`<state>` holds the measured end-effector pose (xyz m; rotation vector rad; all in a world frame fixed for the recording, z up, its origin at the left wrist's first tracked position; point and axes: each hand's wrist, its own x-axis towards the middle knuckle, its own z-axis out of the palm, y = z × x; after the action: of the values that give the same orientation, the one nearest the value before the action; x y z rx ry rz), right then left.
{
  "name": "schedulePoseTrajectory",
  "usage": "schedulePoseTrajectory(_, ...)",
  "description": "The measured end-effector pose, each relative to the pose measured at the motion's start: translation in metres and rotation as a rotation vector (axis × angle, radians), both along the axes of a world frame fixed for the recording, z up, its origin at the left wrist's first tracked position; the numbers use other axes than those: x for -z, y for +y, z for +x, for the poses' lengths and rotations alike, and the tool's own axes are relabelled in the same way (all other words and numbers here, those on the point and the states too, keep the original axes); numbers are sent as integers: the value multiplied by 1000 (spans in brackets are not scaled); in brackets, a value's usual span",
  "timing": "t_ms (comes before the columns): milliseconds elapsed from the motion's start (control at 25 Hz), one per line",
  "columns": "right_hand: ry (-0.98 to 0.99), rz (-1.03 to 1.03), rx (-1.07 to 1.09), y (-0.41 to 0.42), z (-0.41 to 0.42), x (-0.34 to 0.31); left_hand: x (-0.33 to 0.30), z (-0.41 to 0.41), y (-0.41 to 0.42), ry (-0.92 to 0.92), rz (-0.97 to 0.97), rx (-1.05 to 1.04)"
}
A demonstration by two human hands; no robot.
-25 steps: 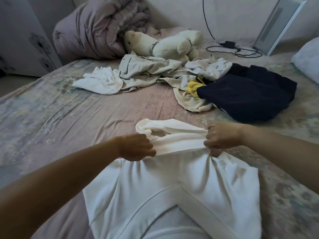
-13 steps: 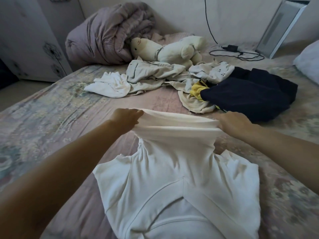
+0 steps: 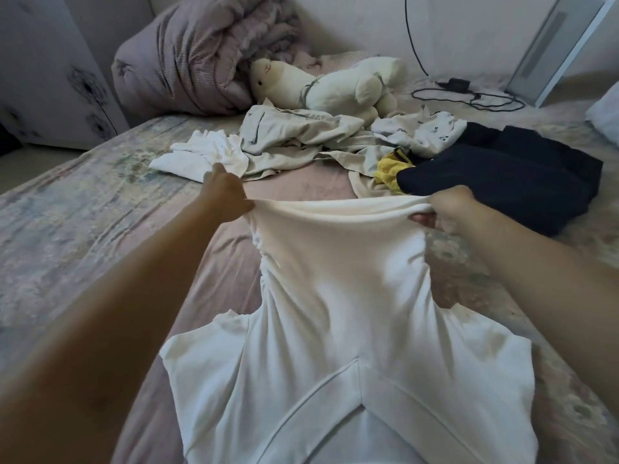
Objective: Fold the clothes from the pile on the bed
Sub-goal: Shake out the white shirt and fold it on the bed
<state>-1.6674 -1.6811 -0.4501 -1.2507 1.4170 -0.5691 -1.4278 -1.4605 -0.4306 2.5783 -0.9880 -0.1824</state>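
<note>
A white garment lies stretched along the bed, its V-shaped neckline nearest me. My left hand grips the left corner of its far edge. My right hand pinches the right corner, and the edge is pulled taut between them, lifted slightly off the sheet. Beyond my hands is the pile: a white piece, beige clothes, a patterned pale item, a yellow piece and dark navy clothing.
A plush llama and a rolled mauve duvet lie at the back. A black cable with adapter and a white appliance are at the far right. A white pillow shows at the right edge.
Both hands have carried the garment's far edge away from me and spread wider apart. The bunched fold has opened into a long, taut stretch.
</note>
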Motion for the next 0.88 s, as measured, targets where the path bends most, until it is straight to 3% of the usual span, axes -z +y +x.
schedulePoseTrajectory(120,-118,88,82,-17,21,35,45,17,-25,406,-71,-191)
schedulePoseTrajectory(200,-107,82,62,-26,26,60,76,21,-37,492,-126,-293)
schedulePoseTrajectory(280,20,24,-105,-32,28,85,97,16,-43,503,-114,-317)
schedulePoseTrajectory(400,440,-188,-338,-35,22,100,101,4,-44,805,-126,-372)
schedulePoseTrajectory(480,572,-210,-393,-46,18,107,93,2,-46,903,-1,-423)
schedulePoseTrajectory(560,607,-241,-421,-53,20,107,86,0,-53,819,-45,-413)
schedulePoseTrajectory(720,307,-422,-224,-49,34,104,98,6,-68,395,-439,-390)
schedulePoseTrajectory(800,373,-550,-156,-42,33,109,117,9,-65,158,-354,-325)
schedulePoseTrajectory(880,587,-684,-252,-36,33,123,135,5,-61,-78,-94,-223)
